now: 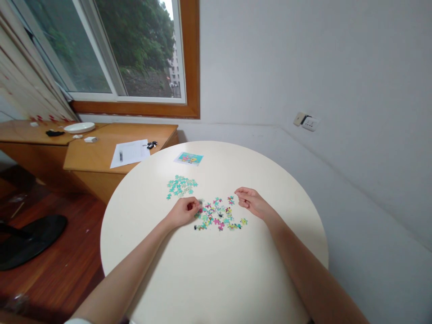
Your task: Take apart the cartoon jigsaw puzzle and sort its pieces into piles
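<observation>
A mixed pile of jigsaw puzzle pieces (216, 221), pink, yellow, green and teal, lies spread on the round white table (219, 274). At the pile's left edge is my left hand (184, 211), its thumb and forefinger curled together in a pinch against the pieces. Whatever sits between those fingertips is too small to make out. My right hand (251, 202) hovers just right of the pile, fingers bent and tips pressed together, close to a small pink and teal group of pieces (231, 200). I cannot tell what its fingertips hold.
Beyond my left hand lies a separate group of teal puzzle pieces (180, 185). A colourful picture card (189, 158) rests near the table's far edge. On the wooden desk (97, 155) at left are a paper sheet (135, 150), keys (151, 145) and a white plate (79, 128).
</observation>
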Demonstrator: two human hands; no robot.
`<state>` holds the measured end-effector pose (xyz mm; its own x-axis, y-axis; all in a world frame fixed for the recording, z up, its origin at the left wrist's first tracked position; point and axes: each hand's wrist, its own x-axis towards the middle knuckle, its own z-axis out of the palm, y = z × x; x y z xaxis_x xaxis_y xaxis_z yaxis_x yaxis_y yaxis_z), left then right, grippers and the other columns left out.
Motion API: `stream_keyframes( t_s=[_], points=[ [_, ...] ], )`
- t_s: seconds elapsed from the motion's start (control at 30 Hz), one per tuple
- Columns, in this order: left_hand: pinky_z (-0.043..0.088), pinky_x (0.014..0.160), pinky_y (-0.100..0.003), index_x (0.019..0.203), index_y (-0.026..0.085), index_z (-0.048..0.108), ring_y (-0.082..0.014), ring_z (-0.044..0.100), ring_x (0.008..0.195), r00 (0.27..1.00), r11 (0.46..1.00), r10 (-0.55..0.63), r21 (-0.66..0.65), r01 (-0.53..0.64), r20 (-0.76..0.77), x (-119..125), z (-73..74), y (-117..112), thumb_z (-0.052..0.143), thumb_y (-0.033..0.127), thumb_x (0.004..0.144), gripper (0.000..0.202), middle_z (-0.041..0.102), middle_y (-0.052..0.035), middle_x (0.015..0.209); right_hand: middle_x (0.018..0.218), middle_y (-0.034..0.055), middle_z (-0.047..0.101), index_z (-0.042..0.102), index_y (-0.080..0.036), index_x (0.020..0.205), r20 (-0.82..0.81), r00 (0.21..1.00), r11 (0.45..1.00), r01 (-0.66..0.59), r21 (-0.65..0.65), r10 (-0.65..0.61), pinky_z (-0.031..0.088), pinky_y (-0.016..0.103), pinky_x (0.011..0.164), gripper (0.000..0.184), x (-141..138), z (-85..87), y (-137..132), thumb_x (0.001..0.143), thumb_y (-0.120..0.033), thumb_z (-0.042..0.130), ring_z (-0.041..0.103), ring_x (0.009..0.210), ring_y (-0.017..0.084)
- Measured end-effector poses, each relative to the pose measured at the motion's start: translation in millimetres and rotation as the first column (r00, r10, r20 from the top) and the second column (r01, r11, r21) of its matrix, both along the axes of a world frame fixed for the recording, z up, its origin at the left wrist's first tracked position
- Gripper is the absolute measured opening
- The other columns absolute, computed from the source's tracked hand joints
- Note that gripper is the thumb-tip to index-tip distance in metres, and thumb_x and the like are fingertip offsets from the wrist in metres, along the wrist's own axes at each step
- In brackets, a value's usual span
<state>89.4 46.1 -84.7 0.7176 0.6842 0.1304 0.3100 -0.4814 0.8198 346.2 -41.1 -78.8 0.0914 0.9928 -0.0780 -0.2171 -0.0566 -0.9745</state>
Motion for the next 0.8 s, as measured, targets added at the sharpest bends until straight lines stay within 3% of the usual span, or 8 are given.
stream_keyframes(
  t_s=[0.27,0.53,0.8],
  points=[
    [0.027,0.048,-0.02,0.067,0.013,0.054,-0.0077,0.034,0.049,1.0,0.995,-0.009,-0.1,0.011,0.016,-3.9,2.9,-12.5,0.05,0.031,0.074,0.02,0.04,0.0043,0.051,0.046,-0.0076,0.036,0.058,-0.015,0.073,0.005,0.999,0.999,-0.037,-0.01,0.037,0.011,0.024,0.045,0.029,0.4,-5.4,-2.7,0.061,-0.037,0.073,0.026,0.04,0.003],
    [0.029,0.051,-0.021,0.067,0.012,0.055,-0.0086,0.039,0.051,1.0,0.998,0.005,-0.069,-0.006,-0.018,-4.2,-0.6,-11.6,0.048,0.029,0.076,0.02,0.048,0.0016,0.055,0.045,-0.0074,0.037,0.06,-0.014,0.072,0.005,1.0,1.0,-0.018,-0.02,0.018,0.012,0.025,0.046,0.029,-0.3,-6.4,-2.0,0.06,-0.037,0.074,0.027,0.04,0.004],
    [0.029,0.051,-0.021,0.067,0.013,0.055,-0.0094,0.039,0.051,1.0,0.999,0.011,-0.049,-0.013,-0.025,-4.0,1.3,-14.3,0.046,0.027,0.076,0.019,0.046,0.0018,0.054,0.056,-0.0027,0.049,0.063,-0.016,0.075,-0.044,0.999,0.999,-0.003,-0.04,0.001,0.029,0.026,0.055,0.025,1.3,-6.0,-6.5,0.058,-0.029,0.076,0.042,0.054,0.008]
  ],
)
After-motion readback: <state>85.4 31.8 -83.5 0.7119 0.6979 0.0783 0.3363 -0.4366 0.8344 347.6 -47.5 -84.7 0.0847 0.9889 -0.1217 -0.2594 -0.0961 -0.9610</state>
